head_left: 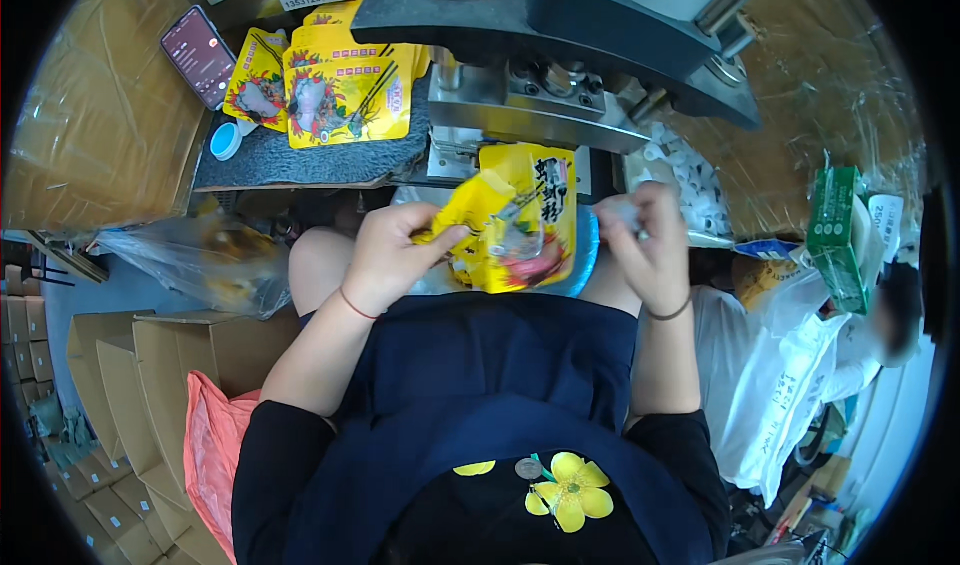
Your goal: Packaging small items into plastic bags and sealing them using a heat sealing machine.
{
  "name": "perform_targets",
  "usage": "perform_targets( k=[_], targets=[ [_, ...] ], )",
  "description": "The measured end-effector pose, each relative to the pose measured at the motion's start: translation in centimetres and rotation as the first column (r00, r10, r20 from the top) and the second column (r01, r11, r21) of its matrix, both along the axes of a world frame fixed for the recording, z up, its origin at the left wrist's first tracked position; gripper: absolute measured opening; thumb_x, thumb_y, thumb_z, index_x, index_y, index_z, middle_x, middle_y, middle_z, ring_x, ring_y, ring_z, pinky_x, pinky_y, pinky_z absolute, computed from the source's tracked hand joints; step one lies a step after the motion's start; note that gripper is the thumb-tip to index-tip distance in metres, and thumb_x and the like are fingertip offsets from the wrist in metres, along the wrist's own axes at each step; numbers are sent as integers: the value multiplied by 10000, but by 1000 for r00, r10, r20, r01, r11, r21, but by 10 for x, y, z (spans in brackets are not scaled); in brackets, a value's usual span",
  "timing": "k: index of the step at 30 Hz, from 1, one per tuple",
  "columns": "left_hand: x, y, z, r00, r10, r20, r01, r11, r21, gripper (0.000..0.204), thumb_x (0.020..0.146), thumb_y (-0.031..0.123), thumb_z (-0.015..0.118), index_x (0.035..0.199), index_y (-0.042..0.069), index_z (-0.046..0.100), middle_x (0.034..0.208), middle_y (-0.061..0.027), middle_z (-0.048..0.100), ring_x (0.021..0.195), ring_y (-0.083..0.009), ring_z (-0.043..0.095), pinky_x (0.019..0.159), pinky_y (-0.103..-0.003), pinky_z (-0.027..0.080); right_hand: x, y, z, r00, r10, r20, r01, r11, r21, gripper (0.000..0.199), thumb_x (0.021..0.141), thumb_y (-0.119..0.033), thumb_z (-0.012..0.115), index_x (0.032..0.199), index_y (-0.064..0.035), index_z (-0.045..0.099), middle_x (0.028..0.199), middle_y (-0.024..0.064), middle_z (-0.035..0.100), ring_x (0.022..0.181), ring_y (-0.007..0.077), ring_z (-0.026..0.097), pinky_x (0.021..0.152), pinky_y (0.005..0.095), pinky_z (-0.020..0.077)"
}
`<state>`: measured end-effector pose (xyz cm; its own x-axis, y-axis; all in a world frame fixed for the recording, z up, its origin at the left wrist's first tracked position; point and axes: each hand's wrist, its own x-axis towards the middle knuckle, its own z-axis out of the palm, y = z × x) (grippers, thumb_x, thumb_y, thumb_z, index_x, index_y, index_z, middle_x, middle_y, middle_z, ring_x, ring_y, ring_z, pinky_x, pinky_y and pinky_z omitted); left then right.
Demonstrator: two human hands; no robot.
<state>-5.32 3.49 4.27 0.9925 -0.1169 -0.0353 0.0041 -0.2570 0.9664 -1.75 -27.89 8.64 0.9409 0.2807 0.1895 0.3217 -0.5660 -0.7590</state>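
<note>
Yellow pouch [528,220] upright over lap, below the sealing machine [560,35].
Left hand [385,257] pinches pouch's upper left corner; right hand [648,243], just right of it, closed on a small white piece [622,212]. Long axis vertical; left nearer.

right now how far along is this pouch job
Done, it seems: a stack of flat yellow pouches lies on the grey mat by the press machine. In hand: the left hand grips one yellow pouch at its corner, while the right hand pinches a small white item. What remains cannot be counted from here.
</note>
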Motion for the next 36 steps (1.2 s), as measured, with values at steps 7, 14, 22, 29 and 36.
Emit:
perform_targets(
  k=[7, 14, 22, 29, 36],
  targets=[
    [-8, -47, 5, 949, -257, -182, 214, 950, -226, 286, 936, 249, 714, 1033, -20, 711, 853, -73, 730, 774, -118, 686, 709, -258, 533, 8, 39, 19, 974, 225, -24, -180, 835, 520, 154, 981, -159, 625, 967, -7, 636, 1104, 132, 688, 998, 179, 646, 860, 299, 512],
    [-19, -70, -10, 777, -526, -346, 171, 705, -689, 349, 998, 223, 630, 1242, -27, 623, 1166, -79, 703, 1024, -132, 664, 930, -287, 517, 13, 9, 10, 901, 351, -255, -287, 923, 255, 181, 1002, -161, 590, 1068, 8, 598, 1019, 70, 661, 918, 107, 607, 806, 260, 488],
    [16, -55, -22, 830, -450, -331, 54, 654, -755, 398, 883, -61, 579, 1279, -22, 582, 1168, -130, 692, 984, -187, 702, 899, -322, 556, 50, -51, -11, 964, -99, 248, 222, 815, -535, 297, 871, -63, 645, 1167, -60, 620, 1100, 182, 652, 966, 381, 636, 792, 439, 521],
    [48, -42, -21, 853, -416, -315, 33, 645, -763, 367, 898, 21, 660, 1252, -24, 572, 1146, -150, 688, 1041, -203, 673, 905, -358, 546, 64, -53, -49, 960, -112, 258, 226, 852, -472, 297, 835, -58, 660, 1131, -75, 650, 1020, 196, 613, 951, 411, 603, 816, 457, 497],
    [81, 73, -31, 697, 7, 717, -597, 560, 574, 533, 888, 337, 703, 1285, 17, 549, 1352, -264, 497, 1261, -381, 493, 1029, -453, 403, 62, -55, -53, 754, -68, 653, 414, 822, -392, 220, 876, -105, 665, 1088, -48, 644, 903, 158, 575, 823, 351, 579, 720, 429, 483]
  ],
)
